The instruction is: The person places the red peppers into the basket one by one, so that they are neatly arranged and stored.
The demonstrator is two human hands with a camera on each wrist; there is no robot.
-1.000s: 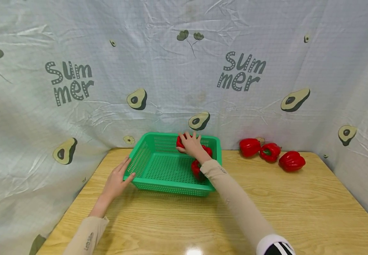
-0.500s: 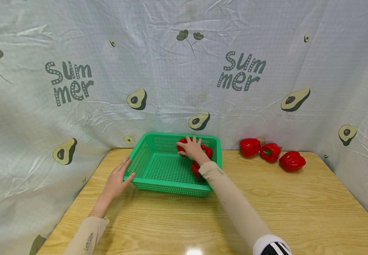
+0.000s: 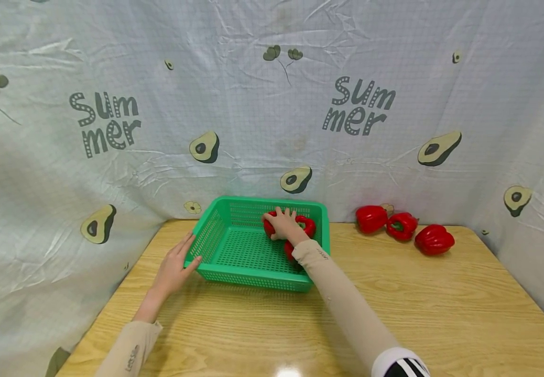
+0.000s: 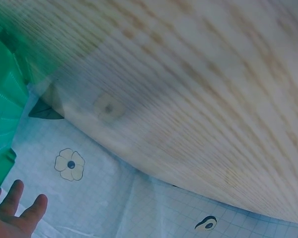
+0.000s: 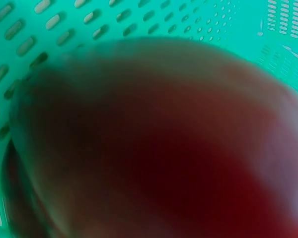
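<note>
A green perforated plastic basket point(image 3: 262, 277) stands near the back of the table. Inside its back right part, my right hand point(image 3: 285, 226) grips a red bell pepper point(image 3: 268, 225) from above, low over the basket floor. A second red bell pepper point(image 3: 308, 226) lies beside it against the right wall. The third one point(image 3: 289, 250) is partly covered by my right wrist. Blurred dark red pepper skin point(image 5: 188, 173) fills the right wrist view. With fingers extended, my left hand point(image 3: 172, 268) rests along the basket's left rim; several fingertips point(image 4: 35, 206) show at the left wrist view's corner.
To the right of the basket, three red bell peppers point(image 3: 401, 226) lie in a row on the wooden table point(image 3: 394, 293). A pale cloth point(image 3: 234, 104) printed with avocados hangs right behind the table and at its sides.
My right hand has lowered the bell pepper from near the basket's back rim down into the basket, slightly toward me. My left hand stays at the left rim.
</note>
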